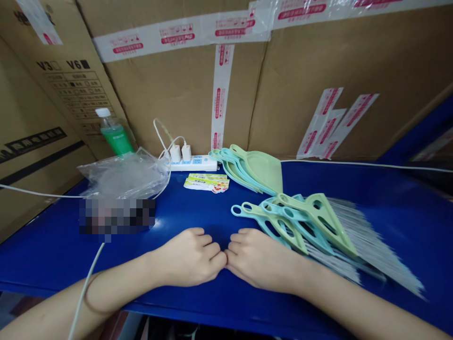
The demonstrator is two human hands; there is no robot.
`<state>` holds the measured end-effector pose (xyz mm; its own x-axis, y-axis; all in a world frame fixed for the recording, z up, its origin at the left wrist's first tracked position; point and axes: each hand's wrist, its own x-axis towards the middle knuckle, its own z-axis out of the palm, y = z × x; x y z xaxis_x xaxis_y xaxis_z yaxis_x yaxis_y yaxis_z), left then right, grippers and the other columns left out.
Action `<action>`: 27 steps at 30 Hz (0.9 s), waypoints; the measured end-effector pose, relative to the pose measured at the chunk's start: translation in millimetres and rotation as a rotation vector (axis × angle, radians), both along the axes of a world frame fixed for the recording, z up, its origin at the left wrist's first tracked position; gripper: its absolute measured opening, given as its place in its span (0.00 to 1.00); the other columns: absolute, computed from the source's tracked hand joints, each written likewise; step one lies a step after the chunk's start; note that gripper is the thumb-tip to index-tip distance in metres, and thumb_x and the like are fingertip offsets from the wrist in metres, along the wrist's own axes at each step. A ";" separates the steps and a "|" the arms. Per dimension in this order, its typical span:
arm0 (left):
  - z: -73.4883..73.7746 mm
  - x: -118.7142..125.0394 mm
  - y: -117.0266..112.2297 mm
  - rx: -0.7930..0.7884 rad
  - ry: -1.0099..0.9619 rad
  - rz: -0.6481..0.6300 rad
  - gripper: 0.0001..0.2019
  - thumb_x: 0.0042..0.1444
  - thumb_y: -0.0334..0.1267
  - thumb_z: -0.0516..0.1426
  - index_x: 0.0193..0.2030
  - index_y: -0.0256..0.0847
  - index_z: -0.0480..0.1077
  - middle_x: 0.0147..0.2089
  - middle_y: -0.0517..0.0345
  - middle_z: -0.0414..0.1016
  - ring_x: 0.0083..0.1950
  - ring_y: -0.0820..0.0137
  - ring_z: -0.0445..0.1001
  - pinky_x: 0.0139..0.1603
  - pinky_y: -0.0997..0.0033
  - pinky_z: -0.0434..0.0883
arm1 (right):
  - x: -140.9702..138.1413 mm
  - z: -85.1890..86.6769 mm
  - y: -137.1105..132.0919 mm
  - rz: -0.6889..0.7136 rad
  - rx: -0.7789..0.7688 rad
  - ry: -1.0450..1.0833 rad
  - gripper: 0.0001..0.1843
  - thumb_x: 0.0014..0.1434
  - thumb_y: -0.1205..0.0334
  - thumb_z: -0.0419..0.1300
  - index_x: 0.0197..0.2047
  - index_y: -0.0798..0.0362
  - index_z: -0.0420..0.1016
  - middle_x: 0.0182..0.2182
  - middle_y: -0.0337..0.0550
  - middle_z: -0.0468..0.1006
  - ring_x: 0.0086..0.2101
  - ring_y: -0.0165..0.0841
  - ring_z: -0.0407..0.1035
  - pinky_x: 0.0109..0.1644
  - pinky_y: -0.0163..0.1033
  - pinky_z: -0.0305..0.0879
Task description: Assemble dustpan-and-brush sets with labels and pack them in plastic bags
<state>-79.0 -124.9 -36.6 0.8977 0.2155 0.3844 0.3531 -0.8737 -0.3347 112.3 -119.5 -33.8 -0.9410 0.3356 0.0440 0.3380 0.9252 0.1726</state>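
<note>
My left hand [191,257] and my right hand [258,257] rest on the blue table [389,226] near its front edge, both curled into loose fists with the knuckles touching. Nothing shows in either fist. Just right of my right hand lies a pile of small brushes [318,226] with green and light blue handles and grey bristles. Behind them a stack of green and blue dustpans [255,167] leans at the back of the table.
A clear plastic bag [123,177] lies at the back left, with a green bottle [115,132] behind it. A white power strip [193,163] with chargers and a packet of labels [207,182] sit mid-back. Cardboard boxes [318,80] wall the rear. A white cable [85,283] crosses my left arm.
</note>
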 end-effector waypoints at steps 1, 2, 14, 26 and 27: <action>-0.1 0.2 -0.2 0.002 -0.011 0.003 0.22 0.68 0.33 0.41 0.23 0.39 0.63 0.19 0.63 0.64 0.20 0.71 0.61 0.24 0.67 0.53 | -0.5 -0.2 -0.8 0.003 0.000 0.001 0.09 0.58 0.69 0.60 0.25 0.54 0.72 0.20 0.41 0.76 0.24 0.34 0.66 0.28 0.41 0.51; -0.2 0.5 -0.4 -0.002 -0.023 0.007 0.22 0.68 0.35 0.41 0.23 0.39 0.63 0.19 0.63 0.65 0.20 0.71 0.62 0.24 0.67 0.53 | -1.0 -0.5 -1.6 0.005 -0.003 0.004 0.10 0.57 0.68 0.61 0.25 0.54 0.72 0.20 0.41 0.76 0.24 0.34 0.66 0.28 0.41 0.51; -0.3 0.7 -0.7 -0.066 -0.017 -0.005 0.24 0.70 0.40 0.39 0.24 0.38 0.64 0.20 0.62 0.66 0.21 0.72 0.62 0.24 0.68 0.55 | -1.3 -3.6 -6.6 0.060 0.034 0.083 0.10 0.59 0.67 0.60 0.25 0.54 0.72 0.20 0.39 0.76 0.24 0.33 0.66 0.30 0.41 0.53; -1.2 -1.0 1.6 -0.021 -0.027 -0.060 0.23 0.70 0.39 0.42 0.24 0.38 0.63 0.19 0.63 0.64 0.21 0.73 0.60 0.25 0.69 0.53 | -1.6 -4.0 -3.6 0.119 0.108 0.064 0.13 0.58 0.73 0.59 0.23 0.53 0.69 0.18 0.39 0.72 0.22 0.32 0.64 0.26 0.40 0.47; -2.0 -1.4 2.0 -0.016 -0.025 -0.054 0.23 0.70 0.39 0.43 0.24 0.38 0.63 0.19 0.63 0.63 0.21 0.73 0.60 0.25 0.69 0.53 | -1.3 -4.7 -2.7 0.121 0.113 0.068 0.13 0.58 0.74 0.59 0.23 0.53 0.69 0.18 0.38 0.72 0.22 0.32 0.64 0.26 0.40 0.47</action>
<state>-80.4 -122.9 -38.6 0.8982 0.1733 0.4039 0.3135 -0.8967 -0.3124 111.0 -122.1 -38.5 -0.9679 0.2089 0.1398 0.2393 0.9359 0.2586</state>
